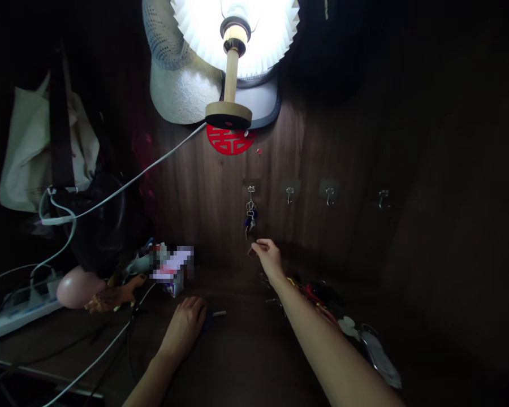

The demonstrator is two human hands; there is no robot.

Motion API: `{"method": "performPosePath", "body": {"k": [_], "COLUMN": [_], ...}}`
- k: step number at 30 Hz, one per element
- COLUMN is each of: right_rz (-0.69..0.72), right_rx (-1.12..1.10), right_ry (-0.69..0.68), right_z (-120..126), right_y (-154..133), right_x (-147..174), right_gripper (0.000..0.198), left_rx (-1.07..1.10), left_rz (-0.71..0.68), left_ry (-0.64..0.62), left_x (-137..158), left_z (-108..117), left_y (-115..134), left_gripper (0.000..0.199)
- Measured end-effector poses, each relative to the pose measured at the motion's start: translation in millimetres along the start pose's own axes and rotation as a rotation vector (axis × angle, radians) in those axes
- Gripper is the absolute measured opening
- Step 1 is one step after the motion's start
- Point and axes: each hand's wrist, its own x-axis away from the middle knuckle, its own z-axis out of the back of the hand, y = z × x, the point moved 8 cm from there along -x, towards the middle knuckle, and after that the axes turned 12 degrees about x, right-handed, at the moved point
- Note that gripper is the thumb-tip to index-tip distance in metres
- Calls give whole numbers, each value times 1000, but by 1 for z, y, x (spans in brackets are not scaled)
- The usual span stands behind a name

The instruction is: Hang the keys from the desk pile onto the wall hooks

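Note:
A bunch of keys (251, 217) with blue parts hangs by a metal clasp from the leftmost wall hook (251, 189). My right hand (268, 255) reaches up to its lower end, thumb and fingers pinched on a small dark piece there; its exact shape is hard to see. Palm down on the shelf (237, 356), my left hand (185, 322) rests with its fingers lying loosely bent, the tips partly hidden. Beside its thumb is a dark blue piece with a short metal strip (219, 313), which looks like a blue-headed key.
Three more hooks (289, 193) line the wooden wall. A lit lamp (232, 73) stands out above, before hanging caps (182, 93) and a red ornament (231, 141). Bags (25, 147), a power strip (25, 311), a pink balloon (78, 287) and cables are left; small items (348, 327) lie right.

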Motion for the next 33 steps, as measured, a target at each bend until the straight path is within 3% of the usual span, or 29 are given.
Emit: {"method": "performPosePath", "body": {"k": [11, 17, 21, 27, 33], "right_rz": [-150, 65, 184, 125, 122], "right_rx": [16, 260, 438, 466, 460], "right_ry": [-196, -445, -412, -302, -295], "right_z": [37, 48, 62, 75, 76], "right_y": [67, 57, 47, 52, 51], "right_x": [80, 111, 123, 120, 119], "right_gripper": [33, 23, 20, 21, 20], "left_rx": [-11, 64, 45, -78, 167], "left_rz": [7, 70, 81, 5, -34], "left_ry": [-20, -1, -10, -13, -22], "left_x": [2, 3, 5, 8, 2], "left_z": [-1, -2, -1, 3, 5], "left_y": [1, -13, -14, 5, 5], "left_gripper": [27, 30, 36, 27, 22]}}
